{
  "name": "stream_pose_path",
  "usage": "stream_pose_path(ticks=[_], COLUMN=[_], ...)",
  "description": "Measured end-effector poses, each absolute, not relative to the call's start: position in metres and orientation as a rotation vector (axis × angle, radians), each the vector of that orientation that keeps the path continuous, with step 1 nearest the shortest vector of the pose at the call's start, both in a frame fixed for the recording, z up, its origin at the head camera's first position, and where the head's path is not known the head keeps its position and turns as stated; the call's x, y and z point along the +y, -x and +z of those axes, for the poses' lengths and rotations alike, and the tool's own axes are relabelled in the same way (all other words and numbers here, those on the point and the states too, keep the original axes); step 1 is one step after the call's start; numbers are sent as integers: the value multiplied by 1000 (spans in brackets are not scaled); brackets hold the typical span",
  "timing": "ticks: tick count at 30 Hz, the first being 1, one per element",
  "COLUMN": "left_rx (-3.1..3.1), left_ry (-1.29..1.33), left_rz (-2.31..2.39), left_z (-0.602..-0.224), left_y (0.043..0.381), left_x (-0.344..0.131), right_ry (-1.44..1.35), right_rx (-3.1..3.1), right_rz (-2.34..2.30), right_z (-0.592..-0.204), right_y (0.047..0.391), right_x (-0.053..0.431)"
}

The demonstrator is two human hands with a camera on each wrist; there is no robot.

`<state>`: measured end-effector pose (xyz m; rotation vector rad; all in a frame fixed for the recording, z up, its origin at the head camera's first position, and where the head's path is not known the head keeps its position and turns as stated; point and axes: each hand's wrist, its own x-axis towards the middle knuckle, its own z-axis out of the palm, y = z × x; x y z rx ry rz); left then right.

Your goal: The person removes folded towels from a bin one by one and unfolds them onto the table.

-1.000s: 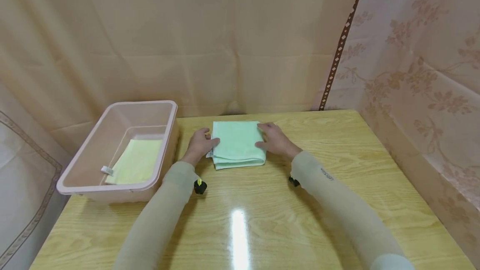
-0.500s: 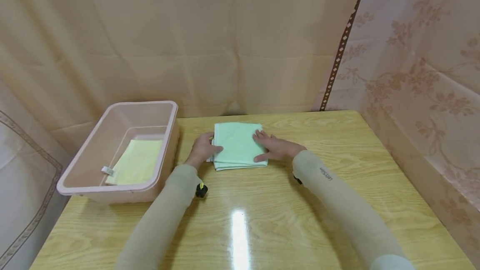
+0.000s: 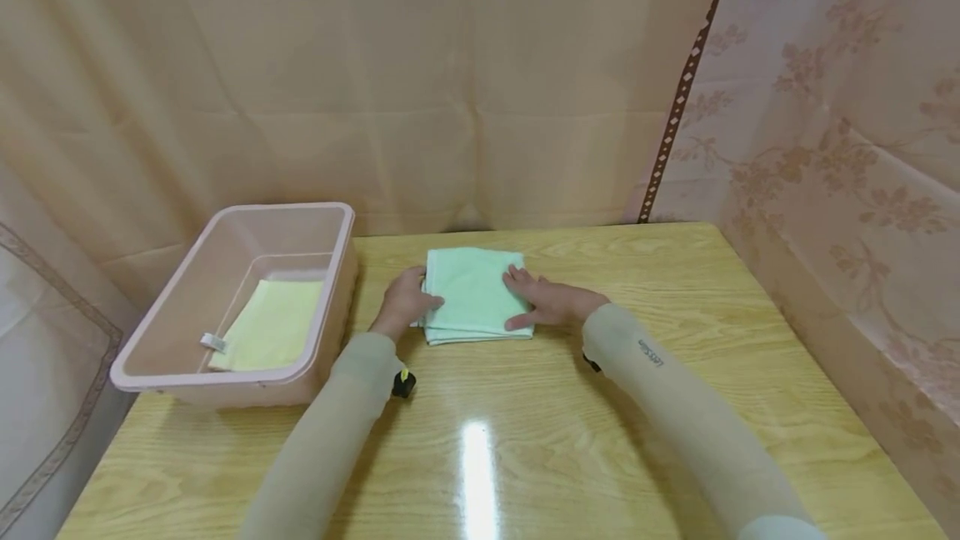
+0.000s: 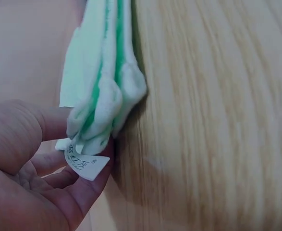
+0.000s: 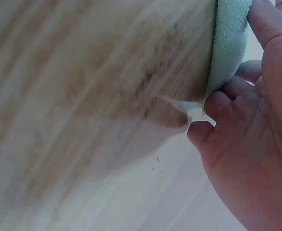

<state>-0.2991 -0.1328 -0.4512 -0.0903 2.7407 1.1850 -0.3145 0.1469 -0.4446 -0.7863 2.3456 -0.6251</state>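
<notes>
A folded mint-green towel (image 3: 474, 290) lies on the wooden table, its layered front edge toward me. At its left edge my left hand (image 3: 403, 303) pinches the folds, thumb on top and fingers lower down. The left wrist view shows that hand (image 4: 40, 163) by the stacked towel edges (image 4: 102, 96), with a white printed label (image 4: 86, 164) sticking out by the fingers. My right hand (image 3: 551, 300) rests on the towel's right side with fingers extended over it. In the right wrist view some fingers of the right hand (image 5: 256, 125) sit against the towel's side (image 5: 229, 43).
A pink plastic basin (image 3: 225, 377) stands to the left on the table (image 3: 637, 265). Inside it lies a folded yellow towel (image 3: 273, 325) with a white label (image 3: 213, 342). Beige curtain (image 3: 450, 90) hangs behind the table's far edge, and floral cloth (image 3: 847, 190) lines the right.
My right hand has moved from the towel's right edge onto its top. The left hand has shifted slightly toward me, and the towel's upper layers now lie flatter at the front.
</notes>
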Motion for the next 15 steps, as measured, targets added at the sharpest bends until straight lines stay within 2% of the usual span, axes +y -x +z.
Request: stream_pose_path(ticks=[10, 15], left_rx=[2674, 2669], left_ry=[60, -2], left_rz=[1154, 1112], left_z=[-443, -445], left_y=[287, 274], left_x=[-144, -148], right_ry=[824, 842], right_rx=[2350, 2341], right_rz=[-604, -567], right_z=[-446, -444], right_y=[306, 290], right_x=[142, 141])
